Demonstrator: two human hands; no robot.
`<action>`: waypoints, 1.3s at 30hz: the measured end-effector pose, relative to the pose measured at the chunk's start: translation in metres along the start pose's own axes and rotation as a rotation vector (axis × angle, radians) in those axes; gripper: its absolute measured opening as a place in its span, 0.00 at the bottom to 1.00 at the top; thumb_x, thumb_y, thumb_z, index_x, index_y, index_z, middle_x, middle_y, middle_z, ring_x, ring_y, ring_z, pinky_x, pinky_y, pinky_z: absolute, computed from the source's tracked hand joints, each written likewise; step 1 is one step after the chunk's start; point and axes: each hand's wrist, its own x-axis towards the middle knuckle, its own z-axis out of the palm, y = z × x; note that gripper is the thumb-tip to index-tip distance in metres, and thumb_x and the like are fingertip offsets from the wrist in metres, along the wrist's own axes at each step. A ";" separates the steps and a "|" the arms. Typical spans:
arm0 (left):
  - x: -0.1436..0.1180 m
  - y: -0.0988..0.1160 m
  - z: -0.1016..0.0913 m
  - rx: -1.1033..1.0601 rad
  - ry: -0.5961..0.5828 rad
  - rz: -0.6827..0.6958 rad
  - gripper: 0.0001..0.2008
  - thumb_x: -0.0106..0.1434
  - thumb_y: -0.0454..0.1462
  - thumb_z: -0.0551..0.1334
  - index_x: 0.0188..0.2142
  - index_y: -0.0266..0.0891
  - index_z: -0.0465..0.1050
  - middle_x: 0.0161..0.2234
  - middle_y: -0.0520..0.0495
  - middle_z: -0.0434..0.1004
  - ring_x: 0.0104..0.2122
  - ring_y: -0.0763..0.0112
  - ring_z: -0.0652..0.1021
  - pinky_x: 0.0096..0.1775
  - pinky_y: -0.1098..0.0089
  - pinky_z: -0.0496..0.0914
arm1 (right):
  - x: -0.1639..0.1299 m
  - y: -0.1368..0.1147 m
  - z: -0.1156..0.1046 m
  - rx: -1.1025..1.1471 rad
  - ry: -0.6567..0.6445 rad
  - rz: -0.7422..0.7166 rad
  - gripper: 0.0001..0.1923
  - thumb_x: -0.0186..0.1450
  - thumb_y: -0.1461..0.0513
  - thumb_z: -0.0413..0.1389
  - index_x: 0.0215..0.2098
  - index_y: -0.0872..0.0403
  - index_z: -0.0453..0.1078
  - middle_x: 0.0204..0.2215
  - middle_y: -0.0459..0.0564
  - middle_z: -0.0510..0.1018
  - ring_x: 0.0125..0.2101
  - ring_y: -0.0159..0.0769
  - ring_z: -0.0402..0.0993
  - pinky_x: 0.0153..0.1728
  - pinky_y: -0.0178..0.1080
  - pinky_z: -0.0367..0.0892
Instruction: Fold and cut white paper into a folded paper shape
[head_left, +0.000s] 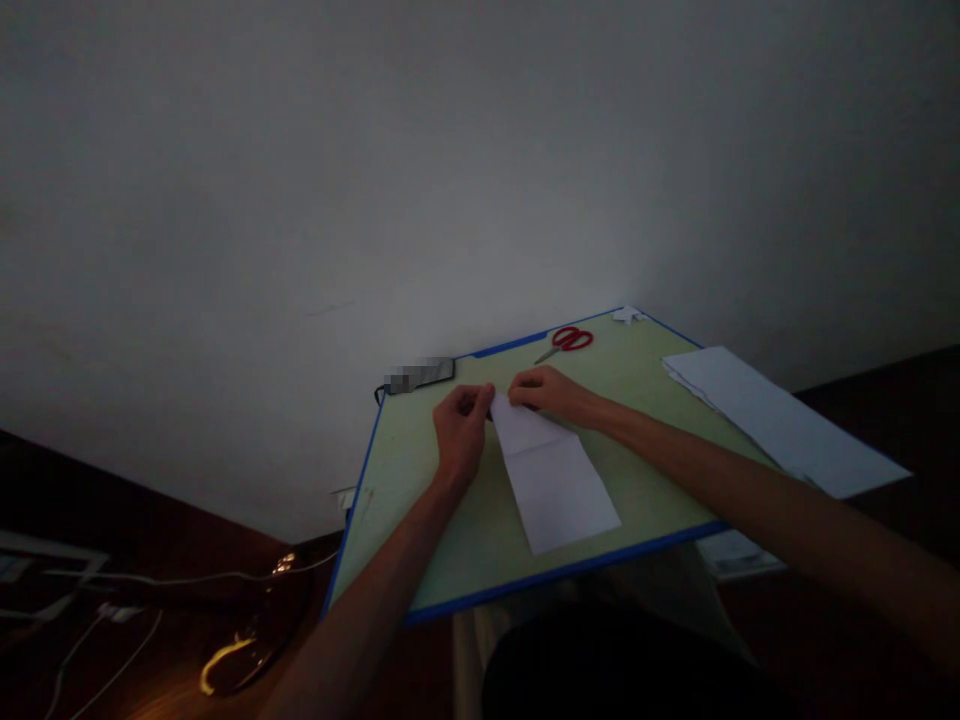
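Note:
A white sheet of paper (562, 490) with a crease across it lies on the pale green table (427, 540), its near end close to the front edge. At its far left corner, the fingers of my left hand (460, 425) are pinched on the paper. My right hand (551, 392) has its fingers curled onto the paper's far edge, a short way to the right of the left hand. The fingertips of my right hand are partly hidden. Beyond my hands lie red-handled scissors (568, 340).
A dark phone-like object (424, 375) lies at the back left corner. White paper scraps (628, 314) are at the far right corner. More white paper (780, 420) overhangs the right edge. Behind the table rises a grey wall (450, 180); white cables (187, 578) run at lower left.

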 end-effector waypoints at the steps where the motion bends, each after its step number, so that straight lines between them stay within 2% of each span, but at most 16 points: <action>1: 0.002 -0.001 -0.001 -0.013 0.018 -0.011 0.15 0.56 0.46 0.71 0.28 0.35 0.78 0.24 0.49 0.77 0.25 0.71 0.75 0.29 0.71 0.69 | 0.000 0.002 0.000 0.008 -0.006 0.007 0.12 0.53 0.55 0.59 0.25 0.56 0.72 0.19 0.41 0.68 0.24 0.30 0.60 0.27 0.35 0.54; 8: 0.008 -0.006 -0.002 -0.088 0.059 -0.050 0.17 0.53 0.47 0.73 0.29 0.34 0.79 0.26 0.47 0.78 0.26 0.70 0.76 0.30 0.70 0.70 | 0.003 0.007 -0.001 0.084 -0.020 0.032 0.11 0.52 0.55 0.60 0.24 0.56 0.72 0.18 0.40 0.66 0.22 0.28 0.57 0.25 0.35 0.50; 14: 0.015 -0.009 -0.009 -0.099 0.130 -0.062 0.18 0.51 0.47 0.74 0.30 0.33 0.79 0.26 0.47 0.79 0.26 0.71 0.76 0.31 0.70 0.72 | 0.000 0.005 -0.004 0.040 0.014 0.109 0.12 0.52 0.54 0.60 0.22 0.55 0.70 0.16 0.38 0.64 0.20 0.27 0.54 0.23 0.35 0.46; 18: 0.018 -0.008 -0.011 -0.102 0.141 -0.060 0.19 0.50 0.48 0.74 0.30 0.33 0.79 0.25 0.47 0.79 0.26 0.71 0.76 0.31 0.70 0.72 | -0.001 0.003 -0.005 0.052 0.005 0.080 0.12 0.52 0.55 0.60 0.21 0.55 0.69 0.16 0.38 0.63 0.20 0.27 0.53 0.23 0.35 0.46; 25: 0.025 -0.011 -0.017 -0.148 0.188 -0.114 0.19 0.48 0.47 0.74 0.29 0.33 0.79 0.25 0.47 0.79 0.26 0.71 0.76 0.30 0.70 0.72 | -0.001 0.003 -0.013 0.050 -0.040 -0.030 0.11 0.53 0.56 0.60 0.22 0.56 0.69 0.19 0.39 0.65 0.23 0.28 0.57 0.26 0.34 0.51; 32: 0.033 -0.022 -0.025 -0.236 0.232 -0.184 0.18 0.44 0.44 0.75 0.27 0.32 0.78 0.24 0.48 0.77 0.25 0.73 0.75 0.30 0.70 0.71 | 0.003 0.014 -0.025 0.084 -0.088 -0.003 0.08 0.53 0.59 0.59 0.25 0.56 0.72 0.23 0.43 0.73 0.27 0.30 0.67 0.33 0.35 0.63; 37: 0.033 -0.023 -0.023 -0.228 0.269 -0.193 0.19 0.43 0.45 0.75 0.27 0.32 0.78 0.24 0.49 0.77 0.25 0.73 0.75 0.30 0.70 0.72 | 0.005 0.017 -0.031 -0.025 -0.081 0.019 0.07 0.53 0.59 0.59 0.25 0.56 0.74 0.23 0.46 0.76 0.27 0.33 0.71 0.32 0.36 0.66; 39: 0.032 -0.022 -0.024 -0.224 0.243 -0.205 0.20 0.43 0.46 0.75 0.28 0.33 0.77 0.24 0.49 0.77 0.24 0.73 0.76 0.30 0.70 0.73 | 0.005 0.017 -0.033 -0.091 -0.034 0.019 0.07 0.54 0.60 0.58 0.25 0.56 0.74 0.22 0.46 0.76 0.26 0.33 0.70 0.31 0.36 0.65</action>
